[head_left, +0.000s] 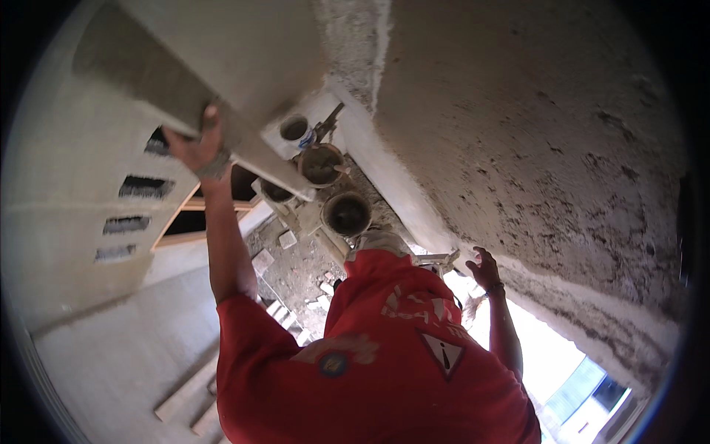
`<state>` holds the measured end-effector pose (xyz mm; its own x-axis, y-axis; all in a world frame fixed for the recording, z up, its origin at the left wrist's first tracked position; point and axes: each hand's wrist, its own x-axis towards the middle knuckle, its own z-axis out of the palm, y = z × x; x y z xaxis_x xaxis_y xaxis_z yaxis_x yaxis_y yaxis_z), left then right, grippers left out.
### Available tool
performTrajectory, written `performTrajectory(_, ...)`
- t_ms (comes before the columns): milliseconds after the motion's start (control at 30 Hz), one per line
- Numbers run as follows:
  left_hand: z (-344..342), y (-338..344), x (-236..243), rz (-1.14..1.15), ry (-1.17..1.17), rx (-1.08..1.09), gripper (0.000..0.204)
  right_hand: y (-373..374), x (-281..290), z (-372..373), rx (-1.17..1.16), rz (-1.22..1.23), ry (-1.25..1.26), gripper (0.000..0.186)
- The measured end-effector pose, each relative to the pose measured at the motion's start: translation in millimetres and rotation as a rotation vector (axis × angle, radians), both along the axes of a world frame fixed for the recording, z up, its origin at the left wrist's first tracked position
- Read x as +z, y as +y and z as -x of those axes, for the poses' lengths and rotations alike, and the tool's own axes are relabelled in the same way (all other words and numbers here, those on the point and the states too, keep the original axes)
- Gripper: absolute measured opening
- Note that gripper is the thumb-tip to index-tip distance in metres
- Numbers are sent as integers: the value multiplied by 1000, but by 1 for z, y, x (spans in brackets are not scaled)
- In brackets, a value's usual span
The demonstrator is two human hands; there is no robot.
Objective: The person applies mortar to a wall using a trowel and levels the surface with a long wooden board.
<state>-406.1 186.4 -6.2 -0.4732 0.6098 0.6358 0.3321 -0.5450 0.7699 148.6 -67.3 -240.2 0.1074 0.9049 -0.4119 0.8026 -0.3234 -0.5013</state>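
Note:
My left hand is raised at the upper left and closed on the edge of a long, flat plasterer's straightedge. The board slants from the upper left down to the middle, its lower end near several buckets. Its face is grey-brown, perhaps smeared with mortar. Grey residue sticks to my left wrist. On the other side, my right hand is held out beside the rough plastered wall, with fingers apart, slightly bent and holding nothing. A dark band circles that wrist.
Below me are a white bucket, a mortar-filled bucket and a dark round bucket. Rubble lies on the floor. Slot-like openings pierce the left wall, near a wooden frame. Planks lie lower left.

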Motion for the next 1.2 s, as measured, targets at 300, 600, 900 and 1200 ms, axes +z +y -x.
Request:
performTrajectory(300, -57, -21, 71, 112, 12, -553, 57, -33, -4, -7, -193, 64, 40, 46)
performTrajectory(600, -97, 19, 59, 156, -196, -784, 54, -79, -20, 16, -404, 107, 99, 49)
performTrajectory(900, -93, 80, 53, -49, -222, -439, 52, -132, -57, 13, -478, 192, 187, 45)
performTrajectory(1200, -57, 131, 87, 31, 46, -358, 46, -116, -45, -22, -616, 144, 283, 40)
